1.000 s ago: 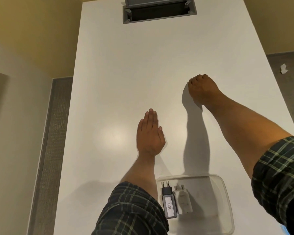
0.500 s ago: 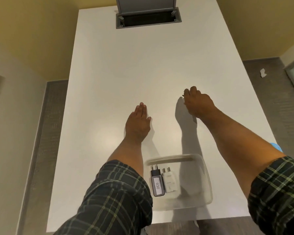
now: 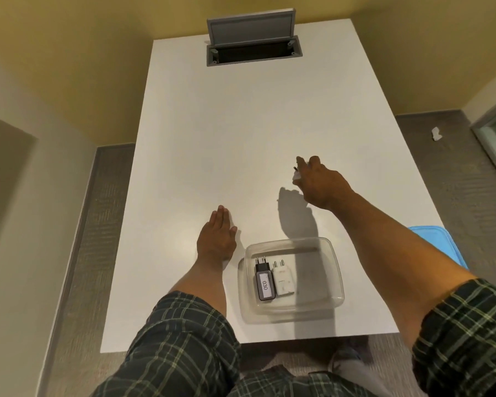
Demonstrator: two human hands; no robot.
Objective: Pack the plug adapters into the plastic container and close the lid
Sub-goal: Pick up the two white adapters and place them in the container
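Observation:
A clear plastic container (image 3: 337, 282) sits on the white table (image 3: 241, 138) near its front edge. Inside it lie a black plug adapter (image 3: 264, 283) with a "030" label and a white plug adapter (image 3: 283, 282), side by side. My right hand (image 3: 320, 183) is raised above the table beyond the container, shut on a white plug adapter (image 3: 297, 174) whose pins poke out to the left. My left hand (image 3: 216, 237) rests flat on the table just left of the container, fingers together. A blue lid (image 3: 438, 245) lies at the table's right edge, partly hidden by my right arm.
An open grey cable hatch (image 3: 252, 50) is set into the far end of the table. Grey carpet surrounds the table, with a small white scrap (image 3: 435, 134) on the floor at right. Walls stand close on the left.
My right hand has lifted off the table with a white adapter in its fingers and drawn back toward the container. The camera view has pulled back; the left hand stays flat.

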